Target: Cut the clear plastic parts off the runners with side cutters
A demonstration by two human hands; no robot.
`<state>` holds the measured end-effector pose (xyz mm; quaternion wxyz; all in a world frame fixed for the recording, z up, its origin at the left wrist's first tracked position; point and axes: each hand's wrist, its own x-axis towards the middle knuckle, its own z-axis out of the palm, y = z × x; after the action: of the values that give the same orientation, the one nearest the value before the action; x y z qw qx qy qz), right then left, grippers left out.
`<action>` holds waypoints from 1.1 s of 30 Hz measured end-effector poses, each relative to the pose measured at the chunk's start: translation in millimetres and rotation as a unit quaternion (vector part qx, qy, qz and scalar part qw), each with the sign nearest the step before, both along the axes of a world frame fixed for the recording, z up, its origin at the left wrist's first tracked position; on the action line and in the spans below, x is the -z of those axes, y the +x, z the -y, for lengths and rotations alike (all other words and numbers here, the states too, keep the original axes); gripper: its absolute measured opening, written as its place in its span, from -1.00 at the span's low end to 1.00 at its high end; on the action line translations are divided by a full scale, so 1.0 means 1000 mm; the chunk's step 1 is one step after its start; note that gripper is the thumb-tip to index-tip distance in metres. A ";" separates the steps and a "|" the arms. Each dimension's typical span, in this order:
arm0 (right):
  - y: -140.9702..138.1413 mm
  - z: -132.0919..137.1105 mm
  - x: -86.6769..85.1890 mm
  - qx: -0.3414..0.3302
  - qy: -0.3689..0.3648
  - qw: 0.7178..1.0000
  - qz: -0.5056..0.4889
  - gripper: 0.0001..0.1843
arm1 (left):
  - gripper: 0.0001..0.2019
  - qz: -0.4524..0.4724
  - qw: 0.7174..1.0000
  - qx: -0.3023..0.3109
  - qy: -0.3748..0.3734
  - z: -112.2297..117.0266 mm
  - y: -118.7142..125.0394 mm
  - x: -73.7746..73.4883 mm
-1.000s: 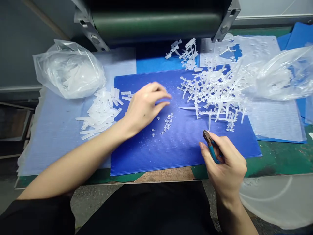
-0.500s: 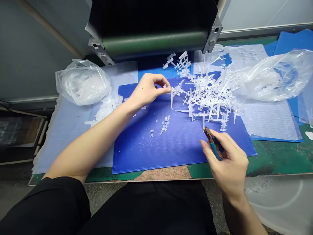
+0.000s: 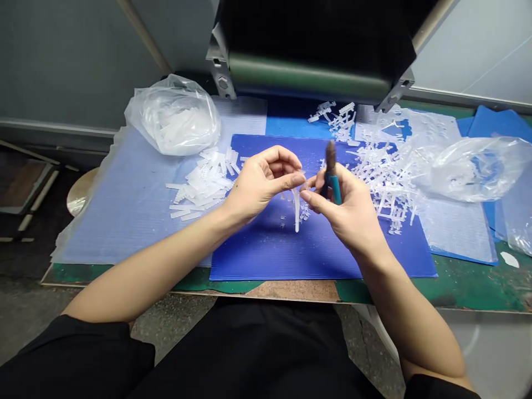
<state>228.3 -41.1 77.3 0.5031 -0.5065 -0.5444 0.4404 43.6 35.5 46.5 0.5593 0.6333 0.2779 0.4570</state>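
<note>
My left hand (image 3: pixel 261 180) pinches a clear plastic sprue piece (image 3: pixel 296 208) that hangs down above the blue corrugated sheet (image 3: pixel 316 255). My right hand (image 3: pixel 347 208) is closed round teal-handled cutters (image 3: pixel 331 174), tip pointing up, and its fingers touch the same sprue piece. Both hands meet over the middle of the sheet. A tangled heap of clear sprues (image 3: pixel 384 177) lies just right of them. Small cut parts (image 3: pixel 286 221) lie on the sheet under the hands.
A pile of white cut strips (image 3: pixel 203 185) and a filled clear bag (image 3: pixel 174 116) lie at the left. Another clear bag (image 3: pixel 477 166) sits at the right. A dark machine with a green roller (image 3: pixel 311 72) stands behind. The green table edge (image 3: pixel 457 288) runs in front.
My left hand lifted a sprue piece out of the heap and brought it toward me. My right hand rose from the sheet with the cutters and joined it.
</note>
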 end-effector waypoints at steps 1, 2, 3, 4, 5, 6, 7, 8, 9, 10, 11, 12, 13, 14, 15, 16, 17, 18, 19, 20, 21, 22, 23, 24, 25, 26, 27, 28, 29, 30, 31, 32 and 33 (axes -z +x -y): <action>-0.007 0.001 0.001 -0.001 -0.041 0.996 -0.082 -0.58 | -0.36 0.005 1.000 -0.007 0.030 0.004 -0.006 0.001; -0.014 0.003 0.002 0.000 -0.083 0.984 -0.160 -0.52 | -0.25 0.004 0.998 -0.009 0.062 0.009 -0.010 0.003; -0.022 0.004 0.003 -0.001 -0.119 0.968 -0.222 -0.49 | -0.14 -0.002 0.996 -0.005 0.089 0.014 -0.014 0.005; -0.030 0.006 0.005 -0.005 -0.146 0.953 -0.264 -0.48 | -0.04 -0.013 0.994 0.002 0.104 0.020 -0.016 0.006; -0.037 0.007 0.007 -0.012 -0.164 0.944 -0.287 -0.49 | 0.00 -0.022 0.994 0.004 0.104 0.027 -0.017 0.008; -0.045 0.009 0.009 -0.021 -0.170 0.938 -0.300 -0.50 | 0.00 -0.024 0.995 0.000 0.092 0.034 -0.017 0.009; -0.051 0.010 0.012 -0.025 -0.168 0.936 -0.307 -0.51 | -0.04 -0.016 0.997 -0.008 0.074 0.040 -0.016 0.009; -0.056 0.012 0.014 -0.026 -0.164 0.937 -0.307 -0.50 | -0.11 -0.005 0.998 -0.014 0.054 0.046 -0.014 0.009; -0.060 0.013 0.017 -0.023 -0.160 0.940 -0.302 -0.50 | -0.21 0.006 0.999 -0.016 0.033 0.050 -0.013 0.009; -0.061 0.015 0.020 -0.015 -0.158 0.944 -0.289 -0.51 | -0.31 0.015 1.000 -0.017 0.011 0.052 -0.012 0.009; -0.059 0.016 0.023 -0.004 -0.155 0.951 -0.268 -0.54 | -0.40 0.022 0.999 -0.021 -0.009 0.052 -0.012 0.008; -0.056 0.018 0.026 0.013 -0.148 0.959 -0.240 -0.58 | -0.48 0.030 0.999 -0.031 -0.026 0.050 -0.013 0.007; -0.050 0.019 0.028 0.031 -0.137 0.968 -0.209 -0.63 | -0.52 0.037 0.997 -0.048 -0.042 0.047 -0.015 0.007; -0.042 0.020 0.030 0.040 -0.122 0.975 -0.181 -0.69 | -0.53 0.043 0.995 -0.068 -0.055 0.041 -0.018 0.007; -0.035 0.022 0.031 0.038 -0.110 0.981 -0.158 -0.72 | -0.49 0.043 0.993 -0.086 -0.064 0.035 -0.021 0.008; -0.027 0.024 0.031 0.020 -0.106 0.985 -0.137 -0.73 | -0.41 0.031 0.993 -0.096 -0.068 0.029 -0.025 0.009; -0.021 0.026 0.030 -0.013 -0.115 0.986 -0.117 -0.70 | -0.30 0.010 0.993 -0.098 -0.068 0.022 -0.028 0.011; -0.016 0.028 0.029 -0.057 -0.135 0.984 -0.098 -0.67 | -0.19 -0.014 0.993 -0.097 -0.065 0.016 -0.032 0.012; -0.014 0.030 0.027 -0.104 -0.161 0.978 -0.078 -0.64 | -0.10 -0.033 0.993 -0.096 -0.061 0.011 -0.034 0.014; -0.013 0.032 0.025 -0.148 -0.189 0.969 -0.058 -0.62 | -0.03 -0.040 0.993 -0.095 -0.062 0.008 -0.036 0.016; -0.014 0.034 0.022 -0.186 -0.216 0.958 -0.038 -0.60 | 0.00 -0.036 0.993 -0.091 -0.073 0.006 -0.037 0.017; -0.017 0.036 0.019 -0.218 -0.237 0.946 -0.025 -0.57 | -0.01 -0.018 0.992 -0.085 -0.093 0.005 -0.037 0.018; -0.020 0.038 0.016 -0.246 -0.253 0.936 -0.016 -0.55 | -0.05 0.006 0.990 -0.075 -0.118 0.005 -0.036 0.019; -0.023 0.039 0.014 -0.268 -0.262 0.927 -0.007 -0.54 | -0.14 0.034 0.987 -0.061 -0.143 0.006 -0.035 0.019; -0.025 0.039 0.013 -0.280 -0.267 0.922 0.005 -0.54 | -0.26 0.063 0.983 -0.041 -0.164 0.008 -0.033 0.020; -0.027 0.040 0.013 -0.289 -0.268 0.919 0.018 -0.55 | -0.38 0.089 0.979 -0.017 -0.181 0.011 -0.031 0.020; -0.029 0.041 0.013 -0.292 -0.268 0.918 0.033 -0.57 | -0.49 0.111 0.976 0.005 -0.190 0.014 -0.030 0.019; -0.029 0.042 0.014 -0.291 -0.266 0.918 0.047 -0.58 | -0.57 0.125 0.972 0.027 -0.195 0.017 -0.029 0.019; -0.030 0.043 0.016 -0.284 -0.262 0.921 0.061 -0.59 | -0.60 0.130 0.970 0.046 -0.199 0.020 -0.028 0.017; -0.030 0.044 0.018 -0.274 -0.257 0.924 0.070 -0.60 | -0.58 0.128 0.969 0.061 -0.203 0.023 -0.028 0.016; -0.031 0.045 0.020 -0.265 -0.254 0.927 0.075 -0.60 | -0.50 0.116 0.969 0.071 -0.205 0.025 -0.029 0.013; -0.032 0.046 0.021 -0.261 -0.253 0.928 0.077 -0.60 | -0.39 0.099 0.971 0.077 -0.204 0.027 -0.030 0.011; -0.033 0.047 0.023 -0.262 -0.253 0.928 0.076 -0.59 | -0.26 0.074 0.973 0.079 -0.204 0.028 -0.031 0.008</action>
<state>195.3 -87.7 54.3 0.1819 -0.4882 -0.5649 0.6398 13.1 7.5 38.6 0.7299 0.4907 0.2721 0.3904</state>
